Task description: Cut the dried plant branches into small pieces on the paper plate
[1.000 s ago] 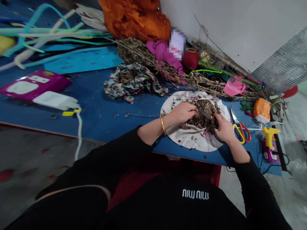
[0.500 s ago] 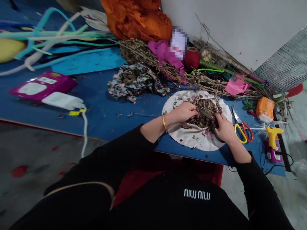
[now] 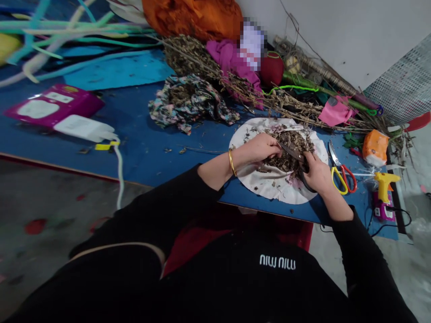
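Observation:
A round white cloth (image 3: 262, 190) lies near the table's front edge, with a heap of crumbled dried leaves (image 3: 292, 139) on it. Over the heap, my right hand (image 3: 316, 172) grips dark-handled scissors (image 3: 291, 152), their blades pointing left toward my other hand. My left hand (image 3: 262, 148), with a gold bangle at the wrist, is closed in a pinch by the blade tips. What its fingers hold is too small to tell. Just right of the cloth lies a second pair of scissors (image 3: 343, 179) with one yellow and one red handle loop.
Dried stalks (image 3: 286, 105) stretch along the back of the blue table (image 3: 155, 152). Left of the cloth sits a crumpled floral cloth (image 3: 191, 101), with a purple packet (image 3: 63, 105) farther left. A yellow glue gun (image 3: 384, 184) and an orange packet (image 3: 375, 147) stand at the right.
The view has tilted slightly, so the table's things appear a little higher. Both hands stay over the leaf heap, and the right still has the scissors.

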`<state>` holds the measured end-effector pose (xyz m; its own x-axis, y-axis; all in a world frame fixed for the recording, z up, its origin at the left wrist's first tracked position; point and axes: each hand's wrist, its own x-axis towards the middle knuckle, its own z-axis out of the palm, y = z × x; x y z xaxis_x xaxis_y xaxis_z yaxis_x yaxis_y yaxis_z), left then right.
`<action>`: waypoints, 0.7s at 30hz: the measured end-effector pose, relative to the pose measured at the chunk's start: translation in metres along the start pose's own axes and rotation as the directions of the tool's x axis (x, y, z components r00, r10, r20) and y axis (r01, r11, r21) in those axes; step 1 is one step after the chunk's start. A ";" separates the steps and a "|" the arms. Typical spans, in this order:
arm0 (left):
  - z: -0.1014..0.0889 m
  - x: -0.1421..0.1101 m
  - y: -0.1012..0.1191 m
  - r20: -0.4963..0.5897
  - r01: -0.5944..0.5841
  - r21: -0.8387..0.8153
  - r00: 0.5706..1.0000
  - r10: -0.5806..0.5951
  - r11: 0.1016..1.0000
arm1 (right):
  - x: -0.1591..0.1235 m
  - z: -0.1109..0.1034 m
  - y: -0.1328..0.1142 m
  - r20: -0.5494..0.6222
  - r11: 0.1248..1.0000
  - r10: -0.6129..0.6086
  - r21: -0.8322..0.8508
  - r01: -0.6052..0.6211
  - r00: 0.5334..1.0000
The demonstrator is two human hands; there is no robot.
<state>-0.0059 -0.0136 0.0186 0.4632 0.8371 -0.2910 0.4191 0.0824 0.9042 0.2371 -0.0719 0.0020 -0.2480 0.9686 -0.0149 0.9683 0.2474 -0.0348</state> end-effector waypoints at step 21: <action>-0.005 0.000 0.002 -0.031 -0.082 0.003 0.996 0.082 0.997 | -0.002 0.001 0.010 -0.040 0.991 0.008 0.136 -0.003 0.999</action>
<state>-0.0087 -0.0111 0.0222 0.4712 0.8576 -0.2060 0.3823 0.0119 0.9240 0.2469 -0.0714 0.0012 -0.2389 0.9707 0.0244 0.9558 0.2395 -0.1703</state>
